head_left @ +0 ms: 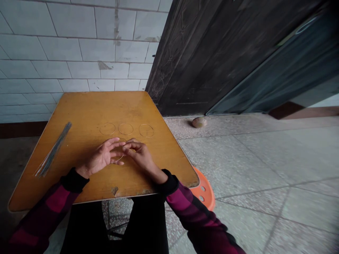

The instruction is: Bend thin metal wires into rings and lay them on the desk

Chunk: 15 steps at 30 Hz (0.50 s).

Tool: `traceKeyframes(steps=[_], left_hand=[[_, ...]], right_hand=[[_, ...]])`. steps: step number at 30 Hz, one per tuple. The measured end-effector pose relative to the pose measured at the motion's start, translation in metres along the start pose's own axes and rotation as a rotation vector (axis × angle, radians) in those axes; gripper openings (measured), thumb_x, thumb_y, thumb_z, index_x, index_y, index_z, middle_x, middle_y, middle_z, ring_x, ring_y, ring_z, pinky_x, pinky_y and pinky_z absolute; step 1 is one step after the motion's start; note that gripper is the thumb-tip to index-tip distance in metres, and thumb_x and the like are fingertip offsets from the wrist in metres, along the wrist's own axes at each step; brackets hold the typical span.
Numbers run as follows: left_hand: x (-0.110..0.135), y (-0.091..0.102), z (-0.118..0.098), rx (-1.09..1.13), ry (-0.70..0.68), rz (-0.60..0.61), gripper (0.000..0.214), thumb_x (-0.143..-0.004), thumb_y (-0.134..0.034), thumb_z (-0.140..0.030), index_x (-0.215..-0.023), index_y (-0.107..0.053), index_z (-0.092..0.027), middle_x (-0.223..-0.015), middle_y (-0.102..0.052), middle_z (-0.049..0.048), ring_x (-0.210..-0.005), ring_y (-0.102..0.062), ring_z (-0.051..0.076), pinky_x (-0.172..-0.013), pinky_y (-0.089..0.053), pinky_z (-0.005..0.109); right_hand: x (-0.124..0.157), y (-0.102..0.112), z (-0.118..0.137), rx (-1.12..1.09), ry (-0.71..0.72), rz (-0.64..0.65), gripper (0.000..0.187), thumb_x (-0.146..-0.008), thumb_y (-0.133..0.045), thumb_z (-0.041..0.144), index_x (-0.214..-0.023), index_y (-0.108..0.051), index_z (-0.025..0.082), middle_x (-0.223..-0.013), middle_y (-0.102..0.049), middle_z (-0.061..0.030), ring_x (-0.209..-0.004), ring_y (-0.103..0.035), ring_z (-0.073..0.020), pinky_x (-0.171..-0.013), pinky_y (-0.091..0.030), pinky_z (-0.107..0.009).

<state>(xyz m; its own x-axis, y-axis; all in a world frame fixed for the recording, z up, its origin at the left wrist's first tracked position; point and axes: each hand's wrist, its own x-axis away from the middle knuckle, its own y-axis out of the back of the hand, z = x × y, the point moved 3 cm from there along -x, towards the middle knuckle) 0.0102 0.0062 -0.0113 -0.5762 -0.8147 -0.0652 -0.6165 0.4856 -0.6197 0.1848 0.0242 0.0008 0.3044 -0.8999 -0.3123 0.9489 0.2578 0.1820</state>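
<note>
And here's the worktop (97, 106), a yellow-brown board, its near edge chipped at a worn patch (114, 191), its far edge up by a white tiled wall (76, 21) with dark streaks and scuffs. To the right, a dark carved door (201, 60), then a blue-green curtain (286, 70); below them, a speckled floor (251, 155) crossed by seams, with a roundish object (199, 122) near the door's foot.

In the middle, the hands come together over the board! The right hand (140, 155) pinches a thin wire loop (120, 158) between thumb and fingers; the left hand (104, 155) has its fingers spread among the wire, and whether they grip it, I cannot tell. The hands hide part of that loop.

Just beyond, three wire rings (126, 134) lie in a row, left to right. Over on the left, a bundle of straight wires (54, 151) lies slantwise. An orange stool (205, 190) pokes out beyond the near right corner, and checked sleeves (182, 201) cross the near edge.
</note>
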Motion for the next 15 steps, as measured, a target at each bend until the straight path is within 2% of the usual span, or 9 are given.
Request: traceKeyframes(steps=[8,11,15], left_hand=[[-0.0018,0.0000,-0.0031,0.023,-0.020,-0.037,0.069,-0.071,-0.065,-0.067,-0.125,-0.057,-0.024,-0.136,-0.052,0.0145,-0.113,-0.057,0.030,-0.077,-0.057,0.040],[-0.0023,0.0006,-0.0027,0.034,-0.026,-0.068,0.054,-0.080,-0.061,-0.060,-0.121,-0.060,-0.025,-0.131,-0.056,0.0124,-0.109,-0.060,0.027,-0.076,-0.058,0.038],[-0.0023,0.0018,-0.0021,-0.002,-0.030,-0.108,0.034,-0.088,-0.059,-0.046,-0.107,-0.068,-0.020,-0.127,-0.060,0.0109,-0.104,-0.062,0.025,-0.076,-0.058,0.038]], right_hand=[[-0.0021,0.0008,-0.0021,-0.155,-0.083,0.061,0.012,-0.085,-0.066,0.031,-0.083,-0.075,0.023,-0.091,-0.071,-0.0024,-0.087,-0.064,-0.0154,-0.084,-0.048,-0.032],[-0.0025,-0.0001,-0.0030,-0.149,-0.089,0.057,0.012,-0.083,-0.068,0.032,-0.083,-0.074,0.022,-0.089,-0.071,-0.0023,-0.085,-0.064,-0.0150,-0.083,-0.047,-0.031],[-0.0028,-0.0001,-0.0069,-0.184,-0.147,0.013,0.019,-0.082,-0.067,0.038,-0.079,-0.068,0.019,-0.075,-0.066,-0.0001,-0.070,-0.060,-0.0124,-0.071,-0.046,-0.028]])
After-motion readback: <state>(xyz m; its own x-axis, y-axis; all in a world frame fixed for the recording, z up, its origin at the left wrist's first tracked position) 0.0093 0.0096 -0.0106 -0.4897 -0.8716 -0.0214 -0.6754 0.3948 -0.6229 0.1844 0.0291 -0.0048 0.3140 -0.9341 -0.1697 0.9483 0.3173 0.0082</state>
